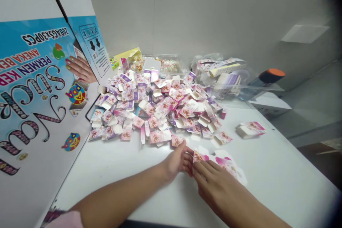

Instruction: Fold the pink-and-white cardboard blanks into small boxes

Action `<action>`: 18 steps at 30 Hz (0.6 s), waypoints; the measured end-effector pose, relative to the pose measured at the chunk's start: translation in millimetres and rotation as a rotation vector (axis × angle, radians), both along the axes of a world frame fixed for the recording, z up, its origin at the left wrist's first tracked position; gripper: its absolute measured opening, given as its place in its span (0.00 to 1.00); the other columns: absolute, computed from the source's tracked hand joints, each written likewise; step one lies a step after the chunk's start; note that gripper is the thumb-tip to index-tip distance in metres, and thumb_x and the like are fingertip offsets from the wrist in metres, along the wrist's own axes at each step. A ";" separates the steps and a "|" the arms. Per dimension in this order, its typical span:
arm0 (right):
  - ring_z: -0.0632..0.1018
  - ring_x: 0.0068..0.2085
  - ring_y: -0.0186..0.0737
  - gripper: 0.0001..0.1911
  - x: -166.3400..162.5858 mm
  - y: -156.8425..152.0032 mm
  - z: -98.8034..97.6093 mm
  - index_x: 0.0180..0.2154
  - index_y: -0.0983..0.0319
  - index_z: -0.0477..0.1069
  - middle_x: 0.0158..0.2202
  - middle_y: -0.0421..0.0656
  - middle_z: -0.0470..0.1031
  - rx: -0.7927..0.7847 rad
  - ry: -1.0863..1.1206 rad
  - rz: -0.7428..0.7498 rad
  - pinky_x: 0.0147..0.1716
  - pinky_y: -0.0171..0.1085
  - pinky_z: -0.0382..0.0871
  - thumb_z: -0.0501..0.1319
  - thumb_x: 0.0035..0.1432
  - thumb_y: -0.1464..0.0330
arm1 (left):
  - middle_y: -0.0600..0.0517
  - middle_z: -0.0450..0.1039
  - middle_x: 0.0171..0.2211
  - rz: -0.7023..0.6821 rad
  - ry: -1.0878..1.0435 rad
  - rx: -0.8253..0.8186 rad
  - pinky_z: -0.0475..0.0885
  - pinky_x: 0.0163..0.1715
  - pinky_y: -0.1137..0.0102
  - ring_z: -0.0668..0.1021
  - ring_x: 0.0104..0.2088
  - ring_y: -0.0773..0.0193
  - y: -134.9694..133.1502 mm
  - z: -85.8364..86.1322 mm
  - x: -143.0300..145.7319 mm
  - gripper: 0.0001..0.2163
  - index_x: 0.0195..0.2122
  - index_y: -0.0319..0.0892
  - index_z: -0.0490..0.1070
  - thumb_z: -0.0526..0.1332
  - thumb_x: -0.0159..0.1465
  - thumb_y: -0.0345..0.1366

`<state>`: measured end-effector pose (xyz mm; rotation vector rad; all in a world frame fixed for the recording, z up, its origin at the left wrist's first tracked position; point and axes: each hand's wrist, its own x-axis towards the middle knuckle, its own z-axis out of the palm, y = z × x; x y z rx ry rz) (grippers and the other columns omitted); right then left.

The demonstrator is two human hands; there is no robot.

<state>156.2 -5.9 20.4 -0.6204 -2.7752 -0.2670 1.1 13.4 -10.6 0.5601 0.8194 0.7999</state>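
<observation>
Near the front of the white table, my left hand (177, 160) and my right hand (213, 180) meet at a small pink-and-white printed carton (198, 156). The fingers of both hands are curled in around its sides, and my right hand covers much of it. Flat, unfolded pink-and-white cartons (232, 168) lie on the table just beyond and beside my right hand. Behind my hands spreads a big heap of small cartons (160, 108) in pink, purple and white, several with open end flaps.
A large printed cardboard box (40, 96) stands along the left. Clear plastic trays (173, 65) with small colourful pieces sit at the back. A plastic bin (235, 85) holds packets and an orange-ended dark cylinder (271, 75). A stack of flat cartons (250, 130) rests at right.
</observation>
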 end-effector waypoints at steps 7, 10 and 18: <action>0.71 0.33 0.45 0.11 3.8 1.4 -4.4 0.31 0.64 0.70 0.31 0.47 0.70 -0.050 -0.030 0.037 0.34 0.45 0.67 0.52 0.55 0.79 | 0.53 0.67 0.26 0.002 -0.095 0.015 0.62 0.30 0.70 0.69 0.25 0.67 -4.1 -1.0 1.3 0.28 0.36 0.41 0.64 0.46 0.58 0.65; 0.71 0.35 0.45 0.10 3.9 0.9 -2.5 0.31 0.64 0.70 0.32 0.47 0.71 -0.060 -0.034 0.053 0.36 0.45 0.67 0.52 0.56 0.79 | 0.53 0.69 0.26 -0.010 -0.183 0.030 0.61 0.30 0.70 0.69 0.24 0.67 -5.1 -1.9 2.6 0.27 0.36 0.42 0.65 0.46 0.61 0.63; 0.70 0.36 0.44 0.08 -0.4 -4.0 1.5 0.33 0.63 0.69 0.35 0.47 0.72 -0.146 -0.062 0.078 0.40 0.46 0.67 0.54 0.57 0.78 | 0.45 0.76 0.36 -0.041 -0.368 0.047 0.64 0.41 0.66 0.75 0.37 0.58 -6.6 2.9 1.7 0.27 0.43 0.37 0.73 0.44 0.66 0.54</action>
